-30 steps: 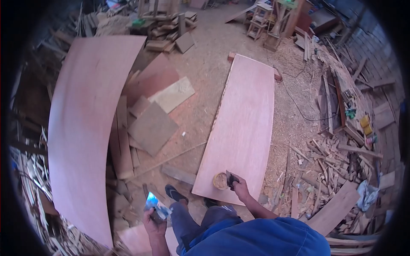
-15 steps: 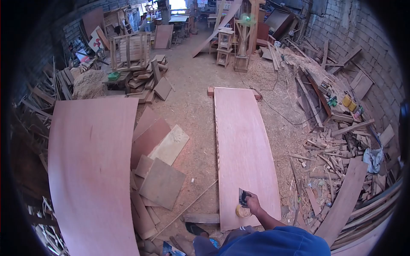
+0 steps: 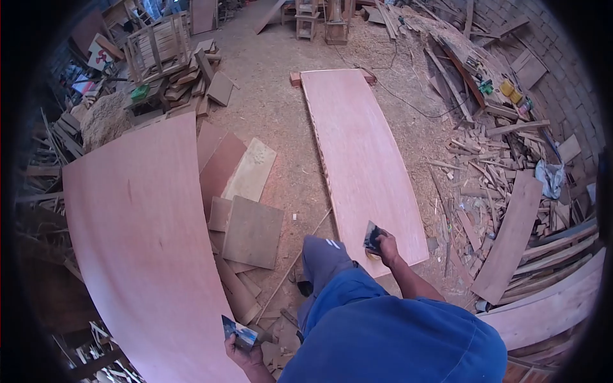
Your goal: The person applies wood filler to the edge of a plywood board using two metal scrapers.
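My right hand point(image 3: 388, 247) grips a broad putty knife point(image 3: 371, 235) with a dark handle, its blade pointing up and left over the near end of a long pinkish plywood panel point(image 3: 361, 147). Just behind that hand, a sliver of a round yellowish tub point(image 3: 372, 256) shows on the panel; the rest is hidden. Low on the left, my left hand point(image 3: 246, 354) is closed on another putty knife point(image 3: 239, 333), whose shiny blade catches blue light. It is near the edge of a second large plywood sheet point(image 3: 143, 223).
Board offcuts point(image 3: 252, 230) lie between the two panels. Scrap wood point(image 3: 479, 223) and a loose plank point(image 3: 511, 236) cover the right side. A cable point(image 3: 415, 110) crosses the sawdust-strewn floor. Stacked lumber and a slatted wooden frame point(image 3: 156, 48) stand back left.
The view has tilted downward and my body leans further forward. My left hand with its putty knife has come into fuller view; my right hand still grips its own near the tub.
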Tool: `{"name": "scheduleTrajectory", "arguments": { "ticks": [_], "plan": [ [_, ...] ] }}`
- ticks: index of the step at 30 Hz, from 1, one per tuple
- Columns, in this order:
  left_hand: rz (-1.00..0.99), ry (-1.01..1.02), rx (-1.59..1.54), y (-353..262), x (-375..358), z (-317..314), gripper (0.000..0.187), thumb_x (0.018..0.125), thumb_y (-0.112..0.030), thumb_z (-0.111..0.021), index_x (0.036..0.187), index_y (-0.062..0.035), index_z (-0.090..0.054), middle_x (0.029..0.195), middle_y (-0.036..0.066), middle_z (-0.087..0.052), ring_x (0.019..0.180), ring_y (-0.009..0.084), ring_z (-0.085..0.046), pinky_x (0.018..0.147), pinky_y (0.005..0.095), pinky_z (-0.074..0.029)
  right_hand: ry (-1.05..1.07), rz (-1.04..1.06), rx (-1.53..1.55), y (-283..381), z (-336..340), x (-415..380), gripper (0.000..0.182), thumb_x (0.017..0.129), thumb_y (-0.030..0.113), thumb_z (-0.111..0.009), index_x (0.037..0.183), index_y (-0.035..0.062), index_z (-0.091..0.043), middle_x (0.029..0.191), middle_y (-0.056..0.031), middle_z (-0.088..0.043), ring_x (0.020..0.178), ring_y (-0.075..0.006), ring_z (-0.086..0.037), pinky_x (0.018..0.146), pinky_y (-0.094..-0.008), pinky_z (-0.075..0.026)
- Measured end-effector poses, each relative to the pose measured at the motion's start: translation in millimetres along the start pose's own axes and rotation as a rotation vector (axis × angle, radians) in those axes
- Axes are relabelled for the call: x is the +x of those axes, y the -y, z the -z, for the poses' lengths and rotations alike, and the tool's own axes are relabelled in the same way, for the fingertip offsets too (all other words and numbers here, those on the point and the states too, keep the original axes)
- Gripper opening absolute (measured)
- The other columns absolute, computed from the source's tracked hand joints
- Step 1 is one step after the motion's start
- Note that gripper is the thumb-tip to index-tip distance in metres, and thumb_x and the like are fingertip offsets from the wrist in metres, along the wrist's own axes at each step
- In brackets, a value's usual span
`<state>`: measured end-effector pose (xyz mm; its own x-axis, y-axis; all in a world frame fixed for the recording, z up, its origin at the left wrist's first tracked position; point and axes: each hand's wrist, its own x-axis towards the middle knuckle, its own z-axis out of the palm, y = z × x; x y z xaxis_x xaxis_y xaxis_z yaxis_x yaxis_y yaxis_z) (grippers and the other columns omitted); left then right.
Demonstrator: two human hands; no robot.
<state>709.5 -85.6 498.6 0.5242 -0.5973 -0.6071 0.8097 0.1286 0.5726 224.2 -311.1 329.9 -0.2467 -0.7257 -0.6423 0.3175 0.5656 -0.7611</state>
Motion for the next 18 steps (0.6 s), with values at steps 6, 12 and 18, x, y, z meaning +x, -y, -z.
{"name": "scheduleTrajectory", "arguments": {
  "ticks": [6, 12, 18],
  "plan": [
    [0.068, 0.058, -0.043, 3.5, 42.1, -30.2, 0.032, 0.083, -0.019, -0.064, 0.111, -0.006, -0.07, 0.101, 0.008, -0.076, 0.089, 0.0239, -0.075, 0.077, 0.0393, -0.062, -0.226, -0.069, 0.017, -18.7, 49.6, 14.6, 0.047, 0.084, 0.008, -0.049, 0.13, 0.0047, -0.059, 0.103, -0.014, -0.069, 0.081, -0.0274, -0.074, 0.063, -0.0467, -0.066],
    [0.006, 0.083, -0.03, 6.0, 95.9, -125.5, 0.032, 0.084, -0.017, -0.063, 0.112, -0.0036, -0.069, 0.101, 0.01, -0.076, 0.09, 0.0246, -0.075, 0.074, 0.0358, -0.062, -0.364, -0.106, 0.016, -37.5, 70.0, 68.6, 0.039, 0.077, 0.007, -0.049, 0.113, 0.0038, -0.065, 0.089, -0.0135, -0.067, 0.068, -0.0282, -0.07, 0.06, -0.0492, -0.063],
    [-0.127, 0.355, 0.284, 30.8, 190.3, -241.4, 0.053, 0.088, -0.017, -0.066, 0.139, -0.0092, -0.055, 0.117, 0.01, -0.07, 0.102, 0.0258, -0.07, 0.086, 0.0404, -0.059, -0.357, 0.024, 0.191, 1.1, 39.8, 194.9, 0.027, 0.08, 0.007, -0.049, 0.101, 0.0006, -0.064, 0.085, -0.013, -0.065, 0.067, -0.0292, -0.069, 0.06, -0.0481, -0.063]
  ]
}}
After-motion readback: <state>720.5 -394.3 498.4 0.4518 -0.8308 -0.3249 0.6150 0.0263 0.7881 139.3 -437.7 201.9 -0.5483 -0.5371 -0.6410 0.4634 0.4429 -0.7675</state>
